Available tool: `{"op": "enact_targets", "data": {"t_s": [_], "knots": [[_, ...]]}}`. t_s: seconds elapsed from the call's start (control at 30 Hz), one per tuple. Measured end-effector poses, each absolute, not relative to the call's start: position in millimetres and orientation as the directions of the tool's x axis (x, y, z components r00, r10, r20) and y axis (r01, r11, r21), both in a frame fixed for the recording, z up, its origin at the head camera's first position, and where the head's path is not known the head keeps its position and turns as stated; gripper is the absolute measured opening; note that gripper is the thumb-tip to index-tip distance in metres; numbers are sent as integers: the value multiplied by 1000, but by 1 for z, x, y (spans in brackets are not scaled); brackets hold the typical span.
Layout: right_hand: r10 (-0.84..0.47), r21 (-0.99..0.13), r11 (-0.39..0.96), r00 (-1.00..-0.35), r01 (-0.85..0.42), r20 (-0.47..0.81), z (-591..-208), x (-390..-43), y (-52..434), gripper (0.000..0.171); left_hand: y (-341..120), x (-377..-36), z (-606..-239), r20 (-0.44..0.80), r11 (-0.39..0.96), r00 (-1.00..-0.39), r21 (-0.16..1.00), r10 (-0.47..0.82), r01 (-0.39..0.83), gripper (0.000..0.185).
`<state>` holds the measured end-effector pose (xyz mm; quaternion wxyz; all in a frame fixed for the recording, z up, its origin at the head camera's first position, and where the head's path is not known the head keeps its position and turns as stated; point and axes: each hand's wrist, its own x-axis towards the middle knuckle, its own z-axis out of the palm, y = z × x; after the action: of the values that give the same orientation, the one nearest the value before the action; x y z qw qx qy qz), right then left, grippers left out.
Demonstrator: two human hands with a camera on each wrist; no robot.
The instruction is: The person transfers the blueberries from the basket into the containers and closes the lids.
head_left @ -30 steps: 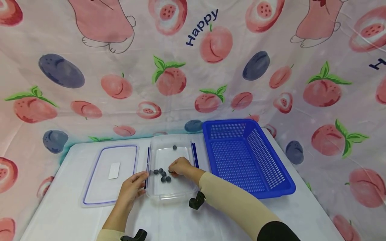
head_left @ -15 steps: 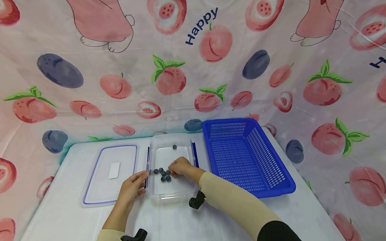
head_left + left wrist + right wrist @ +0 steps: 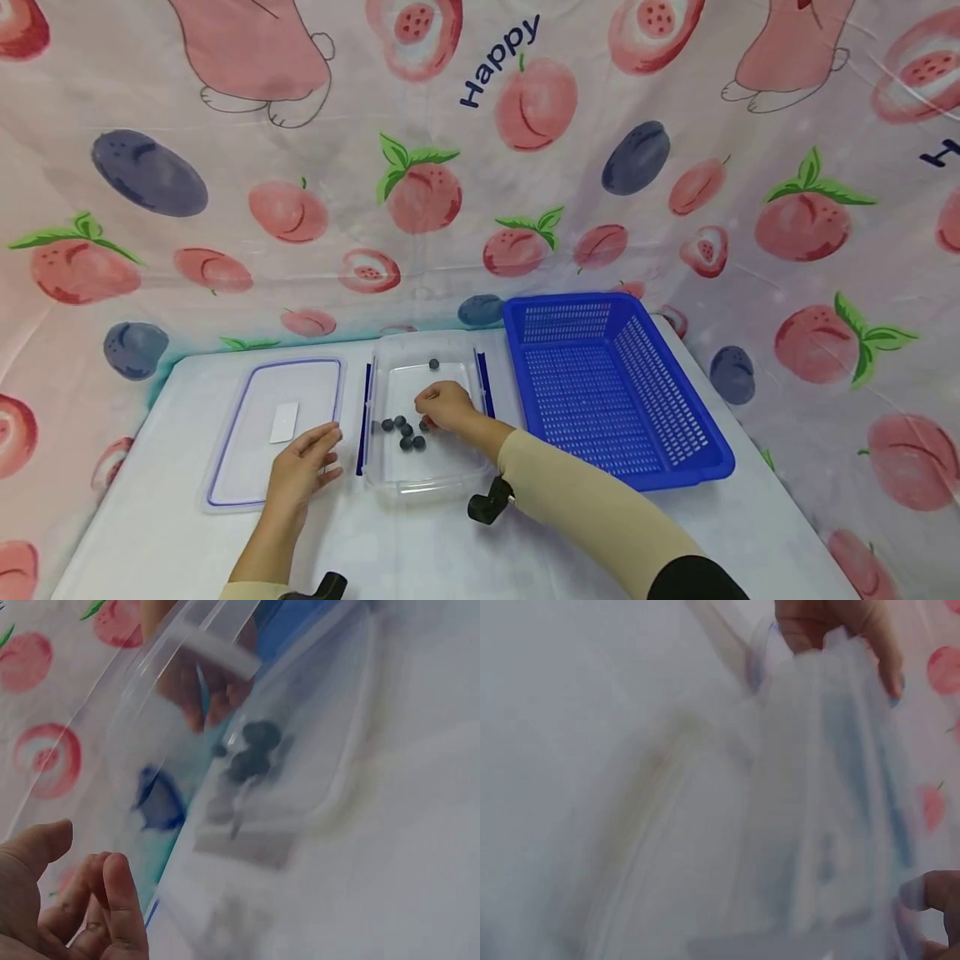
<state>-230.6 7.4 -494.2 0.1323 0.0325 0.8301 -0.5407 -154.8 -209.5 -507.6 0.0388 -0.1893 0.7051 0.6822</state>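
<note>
White table (image 3: 420,550) beneath fruit-printed cloth backdrop (image 3: 315,125).

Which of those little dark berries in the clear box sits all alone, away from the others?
The berry near the far wall of the clear box. The other berries cluster together beside the right hand; this one lies apart, beyond it.

backdrop: pink peach-print cloth (image 3: 480,183) | surface: white table (image 3: 420,542) | light: even
</note>
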Motion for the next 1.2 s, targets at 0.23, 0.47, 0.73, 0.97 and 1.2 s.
{"op": "enact_targets", "data": {"t_s": [0.23, 0.47, 0.73, 0.97, 1.2], "knots": [[-123, -951, 304, -987, 60, -102, -464, -212, -11, 13, -265, -149, -498, -224, 6, -878, 968, -423, -250, 31], [-264, -951, 268, -961, -153, 80, -437, -183, -47, 17, -319, -144, -496, -42, 164, -810, 972, -585, -169, 10], [-341, -976, 177, -938, -126, 60, -445, -148, -108, 20, -359, -136, -517, 116, 525, -806, 810, -580, -261, 33], [-215, -934, 336, -975, -117, 45, -488, -130, -143, 35, -366, -132, -536, 160, 642, -807, 699, -568, -314, 35], [82, -894, 446, -997, 39, -2, -527, -137, -159, 53, -366, -130, -545, 132, 655, -815, 672, -565, -346, 37]]}}
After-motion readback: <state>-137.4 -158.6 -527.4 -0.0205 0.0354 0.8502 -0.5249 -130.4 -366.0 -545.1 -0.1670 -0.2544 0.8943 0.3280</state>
